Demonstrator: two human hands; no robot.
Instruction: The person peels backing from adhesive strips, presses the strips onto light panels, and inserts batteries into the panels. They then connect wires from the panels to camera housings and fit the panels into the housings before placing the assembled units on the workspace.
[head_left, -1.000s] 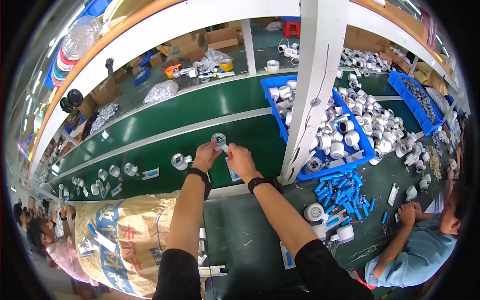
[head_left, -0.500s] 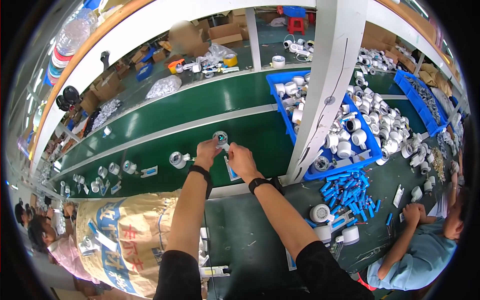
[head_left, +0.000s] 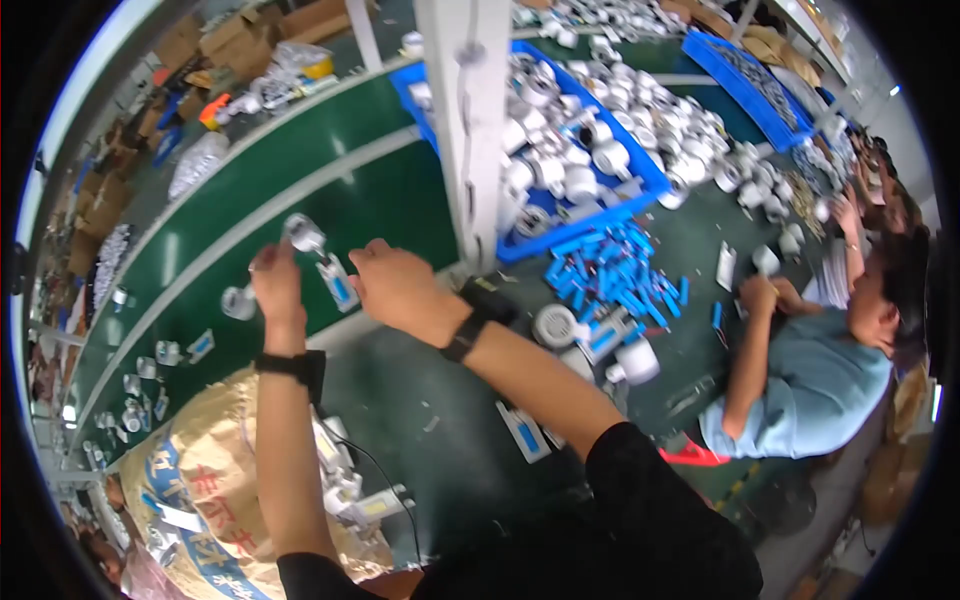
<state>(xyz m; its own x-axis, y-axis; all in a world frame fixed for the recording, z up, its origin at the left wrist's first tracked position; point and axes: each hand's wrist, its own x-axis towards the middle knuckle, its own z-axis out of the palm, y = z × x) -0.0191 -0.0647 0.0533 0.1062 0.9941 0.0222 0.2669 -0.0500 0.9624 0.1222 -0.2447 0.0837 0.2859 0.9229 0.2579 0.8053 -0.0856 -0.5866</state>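
My left hand [head_left: 277, 285] is over the green conveyor belt [head_left: 395, 205], its fingers curled and blurred. Just beyond its fingertips is a white round device with a short handle [head_left: 303, 234], seemingly apart from the hand. A second round white device [head_left: 238, 303] lies left of that hand. My right hand [head_left: 402, 290] has its fingers bent inward; whatever they may hold is hidden. Between my hands a flat white casing piece with a blue cell [head_left: 338, 285] rests on the belt.
A white post [head_left: 465, 130] rises in front of a blue bin [head_left: 635, 195] of white housings. Blue cylindrical cells [head_left: 610, 270] lie heaped on the bench. At left bulges a brown sack [head_left: 200, 450]. A co-worker in a blue shirt [head_left: 800, 385] sits at right.
My view has swung to the right. The right hand has come away from the round device, and my hands are farther apart. The device now sits beyond my left fingertips.
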